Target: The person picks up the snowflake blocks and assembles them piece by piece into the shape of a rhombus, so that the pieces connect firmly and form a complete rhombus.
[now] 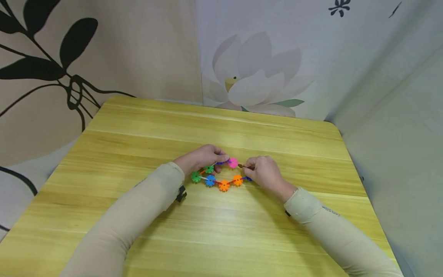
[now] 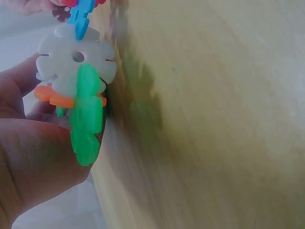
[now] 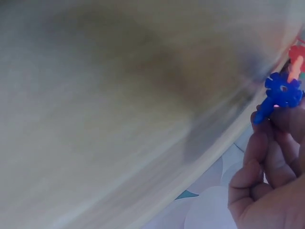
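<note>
A chain of flower-shaped interlocking plastic discs loops between my hands, just above or on the table. Along its near side run a green disc [image 1: 195,177], a blue disc [image 1: 210,181] and two orange discs [image 1: 224,186]. My left hand [image 1: 205,157] pinches the loop's far side, left of a pink disc [image 1: 233,163]. With thumb and fingers my right hand [image 1: 265,172] pinches a small brown disc [image 1: 240,166], seen edge-on beside the pink one; whether they are joined I cannot tell. A dark blue disc [image 3: 283,89] shows at the right fingertips. In the left wrist view, a white disc [image 2: 57,64] hangs by the left hand.
The wooden table [image 1: 194,238] has its far edge against a printed wall cloth [image 1: 155,50]. Another pale cloth [image 1: 391,127] hangs along the right side. Both sleeved forearms reach in from the near edge.
</note>
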`<state>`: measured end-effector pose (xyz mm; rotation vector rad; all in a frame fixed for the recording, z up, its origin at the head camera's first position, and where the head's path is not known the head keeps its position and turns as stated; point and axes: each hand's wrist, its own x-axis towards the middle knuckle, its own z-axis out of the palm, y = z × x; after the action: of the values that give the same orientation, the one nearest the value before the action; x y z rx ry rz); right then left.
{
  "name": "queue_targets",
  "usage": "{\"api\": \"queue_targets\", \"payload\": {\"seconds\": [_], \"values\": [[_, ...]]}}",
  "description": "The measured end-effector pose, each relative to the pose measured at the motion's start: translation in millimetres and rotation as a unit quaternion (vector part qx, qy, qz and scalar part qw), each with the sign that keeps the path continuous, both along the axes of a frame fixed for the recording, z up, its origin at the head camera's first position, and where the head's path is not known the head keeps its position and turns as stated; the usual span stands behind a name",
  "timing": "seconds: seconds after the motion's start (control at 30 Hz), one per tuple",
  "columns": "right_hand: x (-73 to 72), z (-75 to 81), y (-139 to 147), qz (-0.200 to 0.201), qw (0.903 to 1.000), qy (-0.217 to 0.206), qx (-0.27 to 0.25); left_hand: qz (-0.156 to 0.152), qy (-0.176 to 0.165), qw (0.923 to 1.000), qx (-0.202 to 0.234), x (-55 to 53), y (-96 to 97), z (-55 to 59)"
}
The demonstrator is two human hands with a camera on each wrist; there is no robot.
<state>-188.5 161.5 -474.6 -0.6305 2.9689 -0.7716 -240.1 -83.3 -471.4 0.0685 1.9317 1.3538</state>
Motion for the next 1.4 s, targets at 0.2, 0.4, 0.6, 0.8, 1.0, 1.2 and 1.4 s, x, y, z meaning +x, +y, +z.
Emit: {"api": "queue_targets", "payload": {"seconds": [0.2,0.4,0.6,0.8,1.0,1.2,1.4], "values": [[-0.2,0.2,0,-0.002,0.9999,-0.005,-0.010,0.008,-0.008,0.9999,0.000,-0.5,1.1,-0.2],[-1.2,1.2,-2,0.012,0.9991,-0.006,-0.041,0.010,0.004,0.9998,-0.014,5.1,5.8,3.8],[-3.2,1.1,-2,0.019,0.9993,0.003,-0.032,0.034,-0.001,0.9994,-0.008,7.6,10.1,2.9],[-4.1,0.6,0,0.020,0.9997,0.001,-0.015,0.037,-0.006,0.9993,-0.005,6.6,9.3,0.8],[-3.4,1.4,-3,0.024,0.9996,-0.003,-0.013,0.043,-0.009,0.9990,0.002,5.6,7.6,-1.7],[-3.0,2.0,-7,0.017,0.9992,0.015,-0.032,0.067,-0.018,0.9974,0.020,6.3,6.3,-2.4],[-3.3,2.5,-9,0.012,0.9987,0.029,-0.041,0.082,-0.040,0.9949,0.043,9.7,8.3,-2.4]]}}
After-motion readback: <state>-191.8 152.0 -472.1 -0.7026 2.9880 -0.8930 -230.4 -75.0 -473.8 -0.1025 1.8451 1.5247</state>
